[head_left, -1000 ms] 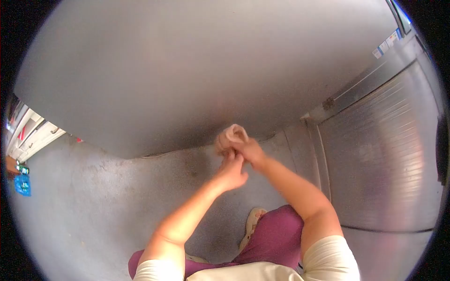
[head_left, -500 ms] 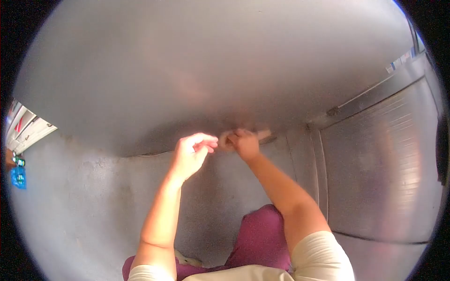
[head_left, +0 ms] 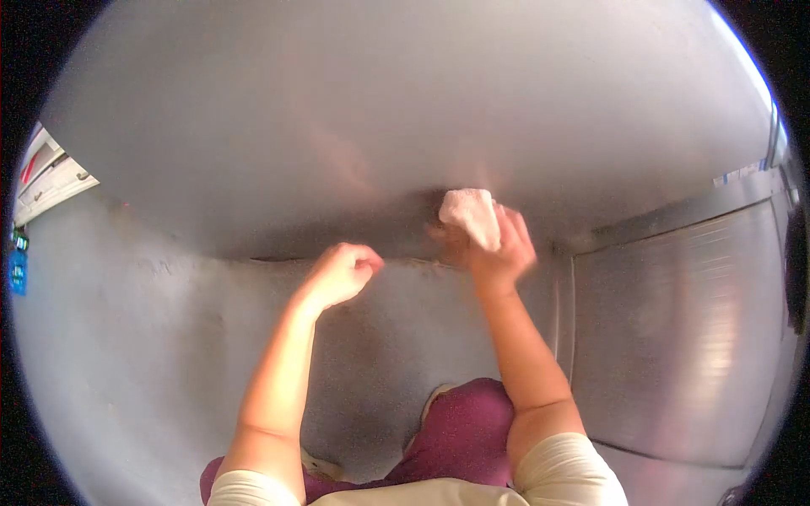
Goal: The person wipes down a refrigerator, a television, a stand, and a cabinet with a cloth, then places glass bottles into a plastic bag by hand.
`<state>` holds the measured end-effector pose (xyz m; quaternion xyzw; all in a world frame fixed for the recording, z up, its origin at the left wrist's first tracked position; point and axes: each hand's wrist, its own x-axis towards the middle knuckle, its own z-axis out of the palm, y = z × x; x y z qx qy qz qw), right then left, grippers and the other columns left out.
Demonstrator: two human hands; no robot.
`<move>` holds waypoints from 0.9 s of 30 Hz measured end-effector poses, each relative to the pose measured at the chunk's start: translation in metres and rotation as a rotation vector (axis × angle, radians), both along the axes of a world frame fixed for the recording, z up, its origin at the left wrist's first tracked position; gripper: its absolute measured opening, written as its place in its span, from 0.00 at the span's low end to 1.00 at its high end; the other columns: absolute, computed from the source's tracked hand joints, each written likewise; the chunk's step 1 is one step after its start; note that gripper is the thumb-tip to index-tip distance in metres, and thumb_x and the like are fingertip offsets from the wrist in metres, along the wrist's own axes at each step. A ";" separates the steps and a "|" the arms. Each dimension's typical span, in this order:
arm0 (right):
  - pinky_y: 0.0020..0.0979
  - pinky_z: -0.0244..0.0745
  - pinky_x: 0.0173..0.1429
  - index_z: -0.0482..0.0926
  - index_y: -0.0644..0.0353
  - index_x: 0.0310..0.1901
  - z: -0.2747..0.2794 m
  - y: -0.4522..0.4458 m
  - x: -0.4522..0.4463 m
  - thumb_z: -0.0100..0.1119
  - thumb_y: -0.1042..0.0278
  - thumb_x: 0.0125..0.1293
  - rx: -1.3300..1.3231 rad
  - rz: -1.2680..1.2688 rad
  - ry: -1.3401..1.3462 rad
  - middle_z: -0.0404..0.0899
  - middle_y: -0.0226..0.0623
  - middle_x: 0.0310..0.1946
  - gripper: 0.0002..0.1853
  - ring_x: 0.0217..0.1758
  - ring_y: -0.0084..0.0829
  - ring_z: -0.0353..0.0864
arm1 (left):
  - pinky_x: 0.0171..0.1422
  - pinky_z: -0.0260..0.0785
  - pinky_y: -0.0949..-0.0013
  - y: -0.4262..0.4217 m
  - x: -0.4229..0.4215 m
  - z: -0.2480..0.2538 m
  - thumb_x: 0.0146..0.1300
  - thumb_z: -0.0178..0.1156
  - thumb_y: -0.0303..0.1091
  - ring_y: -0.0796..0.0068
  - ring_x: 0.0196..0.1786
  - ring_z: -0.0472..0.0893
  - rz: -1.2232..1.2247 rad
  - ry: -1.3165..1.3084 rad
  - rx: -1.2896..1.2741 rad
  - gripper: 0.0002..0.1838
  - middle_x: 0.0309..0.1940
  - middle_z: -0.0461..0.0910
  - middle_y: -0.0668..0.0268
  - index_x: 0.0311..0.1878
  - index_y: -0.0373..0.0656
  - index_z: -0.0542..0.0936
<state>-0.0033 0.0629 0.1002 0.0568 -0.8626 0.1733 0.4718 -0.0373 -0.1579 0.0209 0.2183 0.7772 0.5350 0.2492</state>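
Observation:
A folded, light pinkish cloth [head_left: 471, 216] is gripped in my right hand [head_left: 504, 253], close in front of the large grey metal surface [head_left: 405, 101]. Part of that hand is smeared by motion. My left hand [head_left: 342, 274] hangs to the left of it, apart from the cloth, with its fingers curled together and nothing seen in them. Below both hands lies the grey floor [head_left: 380, 354].
On the right stands a metal panel with a ribbed sheen [head_left: 666, 329] beside a vertical edge. White drawers or shelving [head_left: 55, 185] show at the far left, with a blue-wrapped item [head_left: 18, 271] below. My bent knee [head_left: 468, 430] is at the bottom.
My hands were together at the cloth, then parted. My left hand moved left and its fingers curled in. My right hand moved right and up with the cloth.

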 end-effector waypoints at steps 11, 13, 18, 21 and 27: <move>0.37 0.76 0.33 0.81 0.51 0.35 -0.161 -0.021 -0.002 0.63 0.75 0.42 0.058 -0.017 -0.729 0.79 0.36 0.31 0.14 0.30 0.40 0.80 | 0.39 0.72 0.71 -0.033 0.010 -0.035 0.58 0.51 0.25 0.75 0.33 0.79 -0.010 -0.214 -0.124 0.13 0.35 0.82 0.62 0.45 0.37 0.80; 0.36 0.76 0.33 0.81 0.52 0.35 -0.141 -0.030 -0.013 0.63 0.75 0.42 -0.032 -0.008 -0.611 0.79 0.37 0.31 0.14 0.30 0.40 0.80 | 0.39 0.72 0.70 -0.038 0.004 -0.030 0.59 0.51 0.25 0.75 0.32 0.79 -0.033 -0.280 -0.181 0.13 0.35 0.82 0.61 0.45 0.37 0.80; 0.31 0.75 0.32 0.81 0.55 0.33 -0.038 -0.058 -0.014 0.64 0.74 0.43 -0.151 0.042 -0.162 0.78 0.36 0.29 0.12 0.30 0.37 0.80 | 0.38 0.72 0.70 -0.045 -0.007 -0.033 0.59 0.51 0.27 0.75 0.32 0.79 0.036 -0.286 -0.187 0.13 0.35 0.82 0.62 0.45 0.35 0.79; 0.31 0.75 0.31 0.80 0.54 0.32 -0.039 -0.050 -0.021 0.65 0.72 0.43 0.019 0.071 -0.025 0.78 0.34 0.28 0.11 0.29 0.36 0.79 | 0.37 0.72 0.71 -0.038 -0.003 -0.030 0.60 0.50 0.29 0.75 0.34 0.79 0.030 -0.429 -0.151 0.13 0.37 0.81 0.62 0.46 0.37 0.79; 0.37 0.74 0.29 0.82 0.45 0.36 -0.165 -0.024 -0.012 0.61 0.67 0.49 0.393 -0.011 -0.842 0.78 0.31 0.31 0.10 0.32 0.36 0.81 | 0.37 0.72 0.70 -0.035 0.006 -0.025 0.62 0.50 0.31 0.74 0.34 0.79 0.032 -0.573 -0.175 0.14 0.38 0.81 0.62 0.48 0.39 0.78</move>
